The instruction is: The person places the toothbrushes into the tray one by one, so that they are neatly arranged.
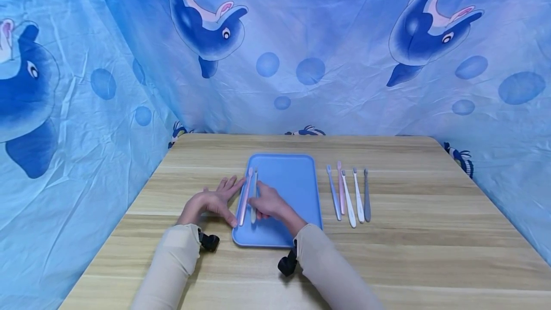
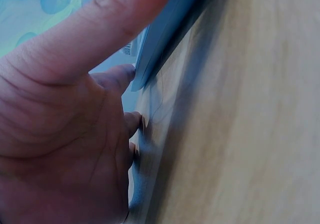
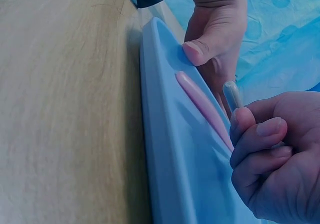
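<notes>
A blue tray (image 1: pixel 292 181) lies on the table. My left hand (image 1: pixel 217 201) spreads its fingers along the tray's left rim, the thumb near the lower left corner and the fingertips farther up. Just inside that rim lies a pink toothbrush (image 1: pixel 244 204), whose rounded handle end also shows in the right wrist view. My right hand (image 3: pixel 280 159) pinches a pale whitish toothbrush (image 3: pixel 232 94) by its handle, fingers curled. In the head view this brush is beside the pink one, roughly parallel to it, bristle end pointing away from me. The right fingers hide its middle.
Right of the tray lie several toothbrushes on the wooden table (image 1: pixel 430 233): a blue one (image 1: pixel 333 193), a pink one (image 1: pixel 341 190), two white ones, and a grey-blue one (image 1: pixel 367 200). A blue dolphin-print curtain (image 1: pixel 344 104) surrounds the table's back and sides.
</notes>
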Demonstrator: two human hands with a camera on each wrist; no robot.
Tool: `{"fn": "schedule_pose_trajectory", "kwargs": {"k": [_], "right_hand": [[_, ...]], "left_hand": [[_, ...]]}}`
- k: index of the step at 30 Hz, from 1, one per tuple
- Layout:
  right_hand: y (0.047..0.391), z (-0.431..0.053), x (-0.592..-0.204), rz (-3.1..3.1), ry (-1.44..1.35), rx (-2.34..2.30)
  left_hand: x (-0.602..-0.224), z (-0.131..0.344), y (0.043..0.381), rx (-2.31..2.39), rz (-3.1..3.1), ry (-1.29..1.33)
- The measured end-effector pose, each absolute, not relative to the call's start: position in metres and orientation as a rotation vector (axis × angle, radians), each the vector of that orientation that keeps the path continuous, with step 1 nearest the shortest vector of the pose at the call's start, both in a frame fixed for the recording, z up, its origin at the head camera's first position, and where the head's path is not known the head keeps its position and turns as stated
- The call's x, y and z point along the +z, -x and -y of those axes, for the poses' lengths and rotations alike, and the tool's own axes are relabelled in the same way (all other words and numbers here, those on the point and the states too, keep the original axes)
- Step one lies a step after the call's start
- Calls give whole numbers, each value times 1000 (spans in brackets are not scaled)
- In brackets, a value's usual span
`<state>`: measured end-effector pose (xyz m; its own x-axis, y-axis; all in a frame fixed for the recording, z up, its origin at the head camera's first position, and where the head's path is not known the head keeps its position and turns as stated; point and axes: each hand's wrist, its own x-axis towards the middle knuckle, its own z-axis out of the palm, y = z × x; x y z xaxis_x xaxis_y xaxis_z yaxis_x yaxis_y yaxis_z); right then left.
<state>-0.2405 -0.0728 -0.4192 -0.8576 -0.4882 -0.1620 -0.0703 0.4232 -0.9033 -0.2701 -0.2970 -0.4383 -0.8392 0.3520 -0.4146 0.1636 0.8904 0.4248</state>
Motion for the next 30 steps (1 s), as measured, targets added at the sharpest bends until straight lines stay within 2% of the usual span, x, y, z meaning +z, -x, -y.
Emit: {"fn": "schedule_pose_trajectory", "kwargs": {"k": [30], "right_hand": [[245,82,-432,-2303,433,-1414]], "left_hand": [[-415,287,254,589,-2519,-434]]}}
